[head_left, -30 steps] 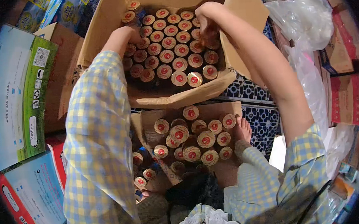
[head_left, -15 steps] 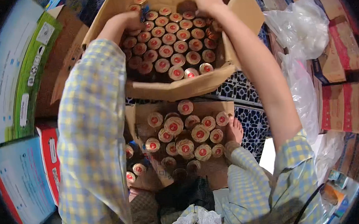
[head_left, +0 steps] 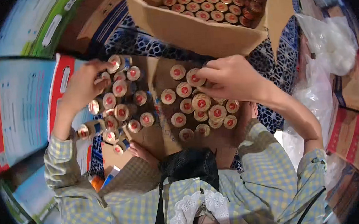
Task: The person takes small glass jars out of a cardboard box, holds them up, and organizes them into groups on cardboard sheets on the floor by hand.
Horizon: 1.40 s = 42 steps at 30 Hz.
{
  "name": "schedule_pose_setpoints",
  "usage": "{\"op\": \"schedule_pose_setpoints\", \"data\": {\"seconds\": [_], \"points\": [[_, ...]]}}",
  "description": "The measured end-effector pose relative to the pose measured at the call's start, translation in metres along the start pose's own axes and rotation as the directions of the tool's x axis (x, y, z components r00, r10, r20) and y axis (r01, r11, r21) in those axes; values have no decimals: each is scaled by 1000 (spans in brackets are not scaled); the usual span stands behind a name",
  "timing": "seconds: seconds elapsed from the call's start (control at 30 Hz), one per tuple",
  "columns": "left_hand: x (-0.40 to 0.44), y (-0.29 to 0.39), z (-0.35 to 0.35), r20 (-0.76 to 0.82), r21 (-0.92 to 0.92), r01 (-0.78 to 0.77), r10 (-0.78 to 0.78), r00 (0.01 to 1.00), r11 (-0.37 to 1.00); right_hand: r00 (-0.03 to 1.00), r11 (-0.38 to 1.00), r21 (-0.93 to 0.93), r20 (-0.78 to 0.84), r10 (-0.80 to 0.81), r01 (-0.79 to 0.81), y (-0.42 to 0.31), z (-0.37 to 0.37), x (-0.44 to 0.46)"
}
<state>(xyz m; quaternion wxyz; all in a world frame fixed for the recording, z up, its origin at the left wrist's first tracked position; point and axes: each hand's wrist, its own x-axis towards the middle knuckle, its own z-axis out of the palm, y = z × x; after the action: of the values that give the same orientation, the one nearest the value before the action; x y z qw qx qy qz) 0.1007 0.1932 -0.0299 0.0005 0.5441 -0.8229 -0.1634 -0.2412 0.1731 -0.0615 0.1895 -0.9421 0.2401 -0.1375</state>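
Note:
My left hand (head_left: pixel 82 85) has its fingers closed round the gold top of a small jar (head_left: pixel 114 63), at the upper end of the left cluster. More gold-lidded jars with red emblems (head_left: pixel 120 88) stand or lean just below and beside it, some showing dark blue sides. On the right, my right hand (head_left: pixel 233 77) pinches the lid of another jar (head_left: pixel 195 77) above the flattened cardboard (head_left: pixel 165 142). Around that one are several similar jars (head_left: pixel 183 89), a few stacked higher than the others. My right palm hides part of this group.
A large open carton (head_left: pixel 207 33) packed with the same jars stands at the far side, one flap hanging toward me. Printed boxes (head_left: pixel 25 106) line the left. Plastic bags (head_left: pixel 333 47) and red-striped cartons (head_left: pixel 349 135) lie right. My bare feet (head_left: pixel 142 152) flank the cardboard.
Both hands have come out of the big carton, back toward me, to the jars on the cardboard. The view has tilted down, and the left cluster now shows more fully.

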Motion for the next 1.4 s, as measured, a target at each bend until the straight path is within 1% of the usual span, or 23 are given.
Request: {"op": "schedule_pose_setpoints", "data": {"seconds": [0.03, 0.07, 0.1, 0.2, 0.33, 0.43, 0.5, 0.6, 0.7, 0.73, 0.83, 0.87, 0.9, 0.93, 0.97, 1.0, 1.03, 1.07, 1.1, 1.17, 1.2, 1.3, 1.4], "points": [[-13, -7, 10, 61, -4, 50, -50, 997, 999, 1000, 1000, 4, 2, -21, 21, 0, 8, 0], [-22, -7, 18, 55, -3, 67, -67, 996, 998, 977, 998, -56, 209, 40, -29, 0, 14, -1], [-31, -7, 24, 78, 28, 83, -85, 993, 996, 908, 990, -128, 403, 113, -66, 0, 20, -3], [-53, -2, 42, 121, 79, 123, -132, 984, 989, 891, 991, -115, 440, 107, -62, -3, 37, -16], [-70, 16, 62, 135, 95, 65, -77, 988, 993, 900, 988, -125, 414, 135, -90, -13, 52, -31], [-66, 36, 82, 273, 317, 225, -316, 909, 921, 896, 978, -142, 397, 199, -154, -19, 57, -32], [-63, 33, 95, 258, 346, 239, -337, 905, 907, 860, 954, -157, 413, 300, -257, -24, 60, -32], [-61, 29, 111, 218, 408, 270, -380, 899, 872, 901, 959, -211, 353, 254, -187, -18, 75, -35], [-69, 19, 116, 54, 473, 81, -120, 991, 877, 945, 971, -199, 269, 184, -132, -7, 90, -39], [-72, 14, 113, 53, 475, 80, -119, 991, 876, 966, 981, -160, 215, 143, -109, -4, 93, -39], [-79, 2, 91, -131, 490, -9, 84, 988, 871, 992, 991, -112, 90, 87, -77, -9, 79, -35], [-77, 5, 78, -131, 495, -12, 88, 987, 869, 998, 993, -105, 26, 65, -62, -15, 65, -30], [-76, 9, 62, -69, 155, 99, -90, 994, 983, 998, 994, -100, -36, 43, -46, -20, 52, -27], [-75, 14, 44, 51, -193, 237, -232, 971, 952, 998, 994, -103, -41, 44, -48, -25, 39, -23], [-72, 18, 31, 209, -495, 377, -314, 926, 783, 990, 990, 45, -19, 138, -137, -29, 24, -19], [-70, 21, 21, 203, -493, 368, -307, 930, 788, 974, 956, 188, 15, 227, -226, -33, 10, -16], [-67, 24, 14, 188, -583, 365, -316, 930, 725, 949, 894, 324, 60, 308, -311, -34, 1, -15], [-64, 27, 7, 174, -668, 355, -326, 929, 654, 948, 896, 315, 50, 314, -313, -32, -5, -13], [-61, 30, 0, 164, -746, 339, -335, 928, 573, 936, 784, 536, 39, 349, -315, -29, -11, -11], [-52, 44, -14, 105, -777, 285, -332, 937, 561, 912, 433, 870, 43, 407, -235, -21, -20, -6], [-47, 53, -21, 51, -803, 240, -338, 940, 546, 913, 442, 867, 35, 406, -230, -17, -23, -4], [-33, 70, -40, -38, -834, 131, -293, 956, 536, 856, 44, 993, 76, 511, -114, -5, -36, -1], [-14, 83, -51, -110, -843, 6, -184, 977, 538, 888, 154, 987, -35, 458, -40, 7, -44, -4]]}}
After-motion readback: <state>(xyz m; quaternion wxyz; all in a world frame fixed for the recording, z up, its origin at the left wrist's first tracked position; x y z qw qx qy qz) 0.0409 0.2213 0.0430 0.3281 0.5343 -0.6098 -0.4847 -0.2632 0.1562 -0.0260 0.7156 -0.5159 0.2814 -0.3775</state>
